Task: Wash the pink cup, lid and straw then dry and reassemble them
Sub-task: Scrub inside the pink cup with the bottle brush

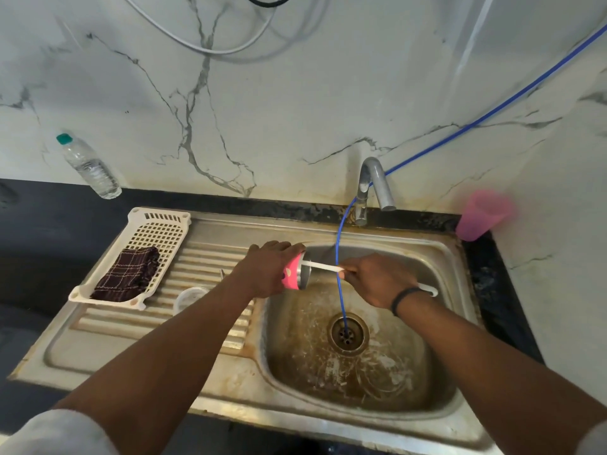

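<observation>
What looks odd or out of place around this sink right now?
A thin blue tube hangs from beside the faucet straight into the drain, crossing the basin where the right hand works a white brush into the pink cup. The sink basin is heavily brown-stained.

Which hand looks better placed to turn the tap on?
Probably the right hand: it is nearer the tap, though it grips a white brush. The left hand holds the pink cup, farther away.

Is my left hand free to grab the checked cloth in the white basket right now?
Probably not: the left hand grips the pink cup. The checked cloth lies uncovered in the white basket, near it.
</observation>
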